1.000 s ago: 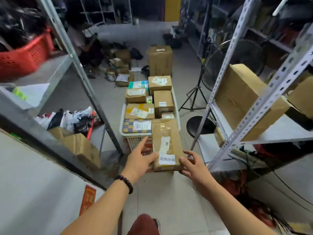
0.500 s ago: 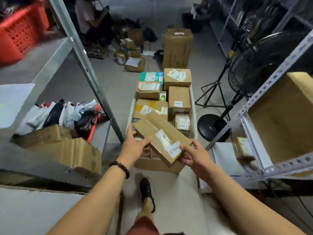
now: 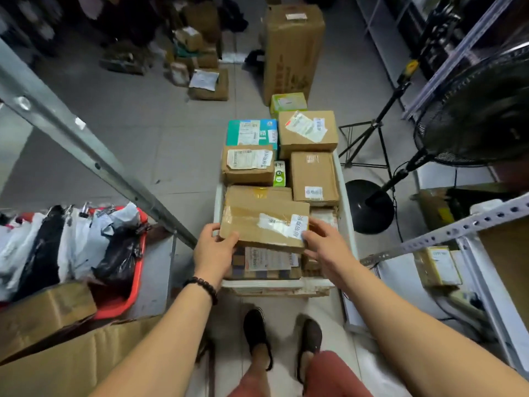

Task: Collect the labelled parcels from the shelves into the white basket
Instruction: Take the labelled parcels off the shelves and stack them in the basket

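The parcel (image 3: 264,224) is a flat, oblong cardboard box. Glossy brown tape wrinkles across its top, and a white label sits at its right end. It lies level across the near end of the white basket (image 3: 257,283), on top of the load.

The left hand (image 3: 213,250) has its grip clamped on the parcel's left end, thumb on the top face and fingers curled beneath. A bracelet (image 3: 201,285) of dark round beads circles that wrist. The right hand (image 3: 326,245) has its grip clamped on the right end, fingers spread over the label corner.

The basket is a long rectangular plastic crate with thin pale walls, packed with boxes. Under the parcel, at the near edge, lies a checkered packet (image 3: 257,262) with a white printed slip. At the far left corner sits a teal box (image 3: 252,131), smooth and printed. Just before it is a dented brown box (image 3: 247,164) with a barcode label. At the far right corner a squarish carton (image 3: 307,133) carries a crumpled label.

On the tiled floor beyond stands a tall carton (image 3: 292,50). To the right is a black fan (image 3: 481,116) with a wire cage and a round base. To the left, a red tub (image 3: 134,270) holds soft black and white plastic mailers beside a perforated steel upright (image 3: 86,156).
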